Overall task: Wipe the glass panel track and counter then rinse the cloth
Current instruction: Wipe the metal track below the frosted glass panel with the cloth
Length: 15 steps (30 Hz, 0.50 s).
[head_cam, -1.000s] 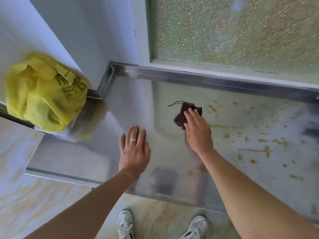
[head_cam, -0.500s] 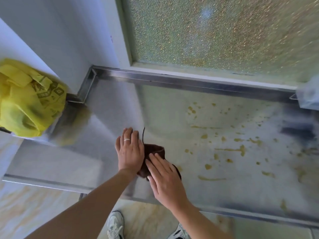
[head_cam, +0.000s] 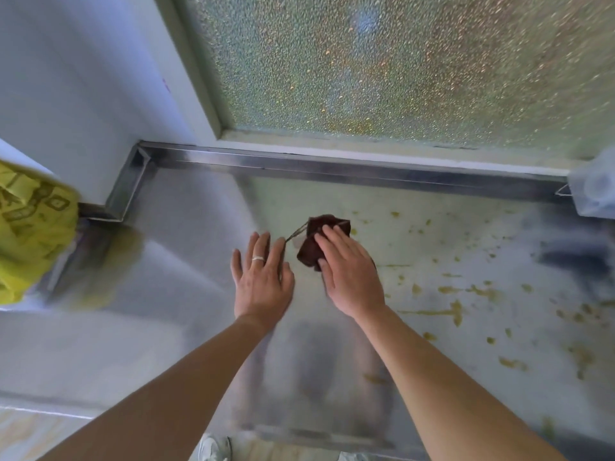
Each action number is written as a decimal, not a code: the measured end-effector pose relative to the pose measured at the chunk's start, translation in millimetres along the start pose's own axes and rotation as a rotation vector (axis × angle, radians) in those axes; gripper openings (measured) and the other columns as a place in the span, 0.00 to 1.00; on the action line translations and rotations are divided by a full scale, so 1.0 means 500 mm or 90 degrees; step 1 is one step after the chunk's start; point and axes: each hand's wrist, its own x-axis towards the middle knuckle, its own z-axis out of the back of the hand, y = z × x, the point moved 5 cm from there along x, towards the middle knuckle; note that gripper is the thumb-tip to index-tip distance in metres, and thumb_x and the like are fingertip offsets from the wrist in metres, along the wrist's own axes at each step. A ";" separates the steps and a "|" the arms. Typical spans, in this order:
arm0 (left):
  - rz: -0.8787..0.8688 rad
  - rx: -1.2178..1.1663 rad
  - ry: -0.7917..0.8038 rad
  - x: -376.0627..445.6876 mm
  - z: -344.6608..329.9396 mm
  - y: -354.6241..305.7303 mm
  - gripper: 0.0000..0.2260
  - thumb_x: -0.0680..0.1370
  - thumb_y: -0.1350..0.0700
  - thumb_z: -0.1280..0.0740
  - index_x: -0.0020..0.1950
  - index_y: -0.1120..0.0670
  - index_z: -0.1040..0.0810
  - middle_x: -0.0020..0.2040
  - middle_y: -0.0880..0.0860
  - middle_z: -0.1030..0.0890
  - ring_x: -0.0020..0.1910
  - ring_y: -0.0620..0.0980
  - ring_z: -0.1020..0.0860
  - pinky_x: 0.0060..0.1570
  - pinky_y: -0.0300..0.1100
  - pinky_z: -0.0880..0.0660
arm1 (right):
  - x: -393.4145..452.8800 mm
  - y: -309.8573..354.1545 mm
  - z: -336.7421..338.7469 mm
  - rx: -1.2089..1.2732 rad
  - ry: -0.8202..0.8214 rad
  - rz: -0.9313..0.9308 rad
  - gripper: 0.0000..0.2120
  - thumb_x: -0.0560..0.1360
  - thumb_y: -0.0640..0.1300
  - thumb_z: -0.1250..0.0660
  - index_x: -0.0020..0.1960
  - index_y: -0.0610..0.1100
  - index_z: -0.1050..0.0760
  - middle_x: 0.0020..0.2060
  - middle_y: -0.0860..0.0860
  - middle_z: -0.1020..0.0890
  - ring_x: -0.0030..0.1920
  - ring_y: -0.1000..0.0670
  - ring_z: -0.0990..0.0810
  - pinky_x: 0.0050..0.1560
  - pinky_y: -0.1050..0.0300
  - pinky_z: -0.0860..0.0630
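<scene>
Two grips I see: my right hand (head_cam: 352, 277) presses flat fingers on the dark cloth (head_cam: 319, 236); my left hand (head_cam: 261, 281) rests spread, empty, on the stained worktop (head_cam: 466, 261).

- A yellow plastic bag (head_cam: 31, 234) bulges at the left edge of the view, crumpled, with dark printed blocks on its upper face. It sits at the far left end of the worktop, against the wall, and its yellow tint shows as a reflection in the metal just beside it.
- A pale blue-white wall (head_cam: 83, 94) rises behind the bag and runs to the far left corner.
- A clear plastic bag (head_cam: 595, 191), blurred, sits at the far right corner.
- Below the near edge lies a cream marbled floor (head_cam: 36, 437).
- Two white shoes (head_cam: 214, 448) show there, toes pointing toward the near edge.
</scene>
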 end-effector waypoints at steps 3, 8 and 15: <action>-0.003 0.011 -0.002 -0.005 0.002 -0.003 0.24 0.81 0.46 0.47 0.78 0.46 0.36 0.81 0.51 0.38 0.83 0.50 0.50 0.80 0.59 0.55 | 0.061 -0.049 0.005 -0.007 -0.005 -0.038 0.23 0.85 0.49 0.47 0.78 0.46 0.34 0.79 0.49 0.33 0.80 0.48 0.38 0.78 0.48 0.39; -0.001 0.014 -0.011 -0.002 0.000 0.000 0.26 0.81 0.44 0.46 0.79 0.45 0.35 0.81 0.51 0.38 0.83 0.49 0.50 0.80 0.58 0.55 | 0.141 -0.105 0.006 -0.004 -0.016 -0.113 0.23 0.84 0.51 0.46 0.75 0.44 0.31 0.77 0.46 0.31 0.79 0.45 0.36 0.75 0.44 0.34; -0.021 0.032 0.025 -0.009 0.007 -0.005 0.29 0.80 0.40 0.48 0.81 0.46 0.38 0.82 0.52 0.41 0.83 0.51 0.54 0.80 0.61 0.57 | 0.032 -0.013 0.028 0.021 0.081 -0.179 0.28 0.81 0.66 0.50 0.79 0.60 0.40 0.82 0.48 0.44 0.82 0.45 0.47 0.78 0.44 0.43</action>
